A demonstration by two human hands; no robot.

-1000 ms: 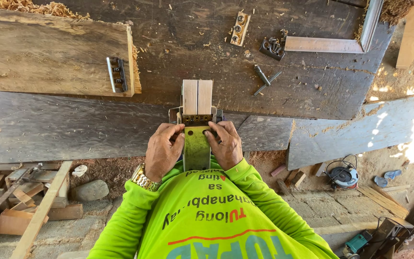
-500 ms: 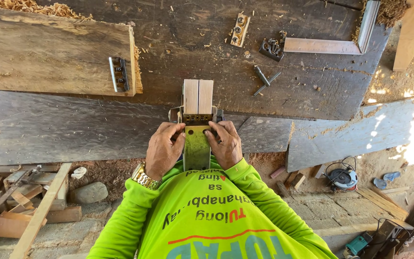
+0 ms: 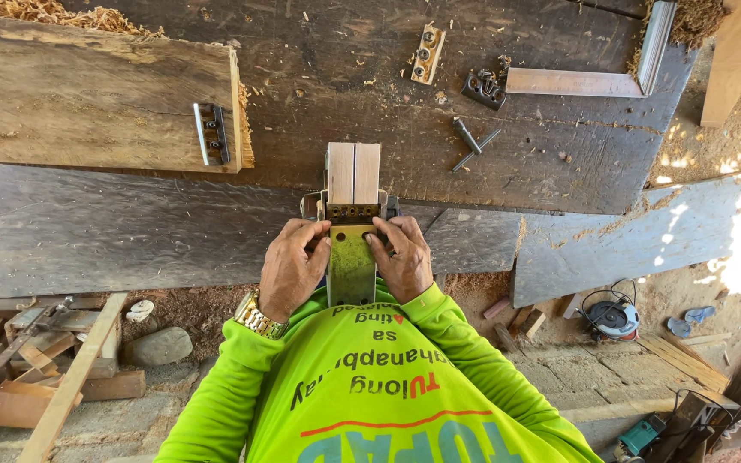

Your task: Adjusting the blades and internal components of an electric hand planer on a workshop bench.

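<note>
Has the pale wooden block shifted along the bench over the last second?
No. The pale wooden block sits the same way against the dark workbench edge.

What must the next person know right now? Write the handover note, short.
Left hand: gripping the left edge of the metal plate.
Right hand: gripping its right edge.
The plate's far end meets a metal bracket at the near end of two pale wood blocks lying on the dark workbench.
Done: plate and blocks are lined up end to end.
Left: two loose bolts and a black fitting lie unused beyond.
</note>
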